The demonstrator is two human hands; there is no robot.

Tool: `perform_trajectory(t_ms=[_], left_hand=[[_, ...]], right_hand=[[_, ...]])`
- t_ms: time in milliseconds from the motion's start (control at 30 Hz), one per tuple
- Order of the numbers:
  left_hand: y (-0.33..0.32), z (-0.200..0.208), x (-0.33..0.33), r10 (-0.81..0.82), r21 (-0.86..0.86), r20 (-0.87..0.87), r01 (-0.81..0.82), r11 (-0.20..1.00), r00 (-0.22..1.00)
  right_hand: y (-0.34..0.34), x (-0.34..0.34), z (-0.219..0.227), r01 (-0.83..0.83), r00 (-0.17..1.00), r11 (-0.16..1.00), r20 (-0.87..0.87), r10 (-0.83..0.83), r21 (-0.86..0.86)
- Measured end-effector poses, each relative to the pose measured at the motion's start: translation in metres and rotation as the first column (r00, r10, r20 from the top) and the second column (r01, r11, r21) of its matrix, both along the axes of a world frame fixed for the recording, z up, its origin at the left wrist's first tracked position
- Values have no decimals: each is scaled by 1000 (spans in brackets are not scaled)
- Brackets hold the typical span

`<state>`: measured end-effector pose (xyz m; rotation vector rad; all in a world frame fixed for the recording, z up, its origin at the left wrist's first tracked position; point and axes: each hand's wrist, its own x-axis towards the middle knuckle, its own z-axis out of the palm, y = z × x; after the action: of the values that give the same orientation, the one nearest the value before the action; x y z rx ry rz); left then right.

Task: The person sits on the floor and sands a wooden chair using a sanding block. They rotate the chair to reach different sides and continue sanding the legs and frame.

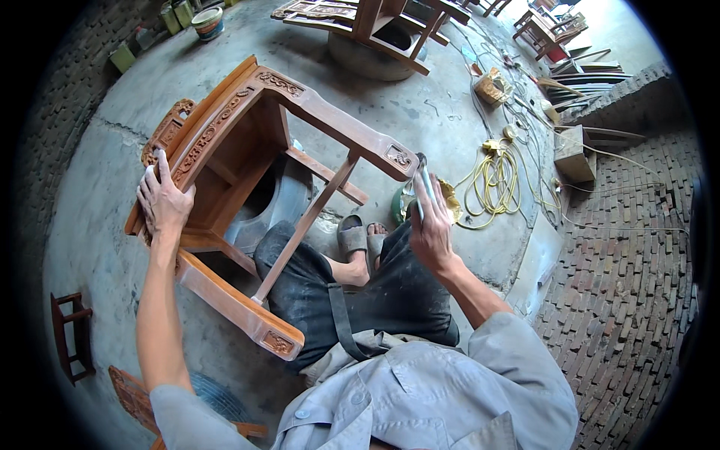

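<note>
A reddish-brown wooden chair [214, 169] with carved panels lies tipped over in front of me, its legs and crossbars toward my lap. A pale, dusty look covers the legs. My left hand [163, 201] grips the seat's edge on the left, index finger stretched along the wood. At the carved end of the far leg [345, 131], my right hand [433, 232] holds a thin, flat, pale piece [425, 186] with a dark tip between straight fingers. Its kind is not clear. Behind the chair frame sits a dark tyre [289, 191], partly hidden by the chair.
Beyond my right hand lie a coiled yellow cord [495, 184] and several cables. Another wooden chair [375, 26] rests on a tyre at the back. A small wooden frame [71, 334] stands at left, a paint bucket [208, 24] far left. Brick paving [615, 277] lies right.
</note>
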<state>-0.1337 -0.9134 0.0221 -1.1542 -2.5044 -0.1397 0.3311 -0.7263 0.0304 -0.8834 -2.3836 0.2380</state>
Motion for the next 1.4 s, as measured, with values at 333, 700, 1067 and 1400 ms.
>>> perform_trajectory(t_ms=[333,700,1067,1400], left_hand=[[8,5,2,-29,11,-27,30,1000,999],[0,7,1,-97,28,23,96,995,995],[6,4,9,15,93,107,-25,995,994],[11,9,14,66,34,230,-75,997,971]], right_hand=[[23,-37,-1,102,981,984,-151,-123,-143],[0,-43,-4,143,990,866,62,-128,-479],[-143,-8,17,-822,499,482,25,866,-305],[-152,-54,13,-958,195,219,137,971,-187]])
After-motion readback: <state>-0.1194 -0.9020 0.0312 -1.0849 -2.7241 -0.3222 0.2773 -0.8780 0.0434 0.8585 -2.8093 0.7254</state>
